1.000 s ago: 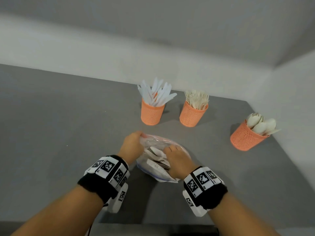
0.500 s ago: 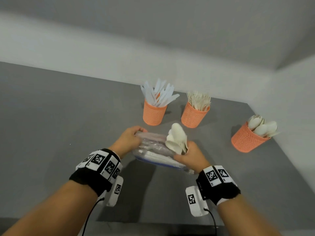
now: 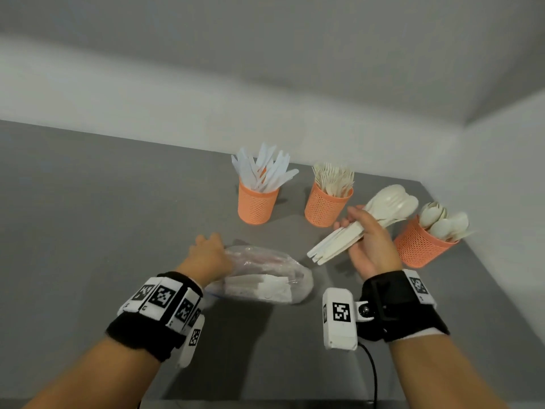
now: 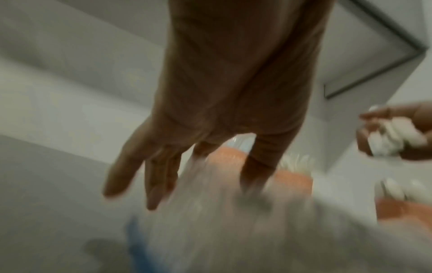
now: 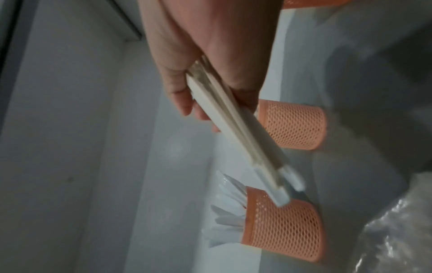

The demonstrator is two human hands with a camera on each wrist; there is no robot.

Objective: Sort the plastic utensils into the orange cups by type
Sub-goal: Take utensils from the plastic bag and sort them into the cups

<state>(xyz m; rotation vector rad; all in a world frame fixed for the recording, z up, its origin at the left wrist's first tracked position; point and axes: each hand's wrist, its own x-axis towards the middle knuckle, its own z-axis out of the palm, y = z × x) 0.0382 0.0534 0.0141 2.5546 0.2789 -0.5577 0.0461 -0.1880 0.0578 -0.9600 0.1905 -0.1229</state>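
Spoon bundle [image 3: 365, 225]: clamped in right hand [image 3: 371, 246], bowls pointing upper right toward spoon cup [image 3: 418, 249] (just beside). Left hand [image 3: 209, 255]: fingers straight, resting on bag [image 3: 265, 276].

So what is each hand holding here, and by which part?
The right hand grips a bundle of spoons around the handles, bowls pointing away. The left hand rests on the plastic bag, fingers extended, gripping nothing.
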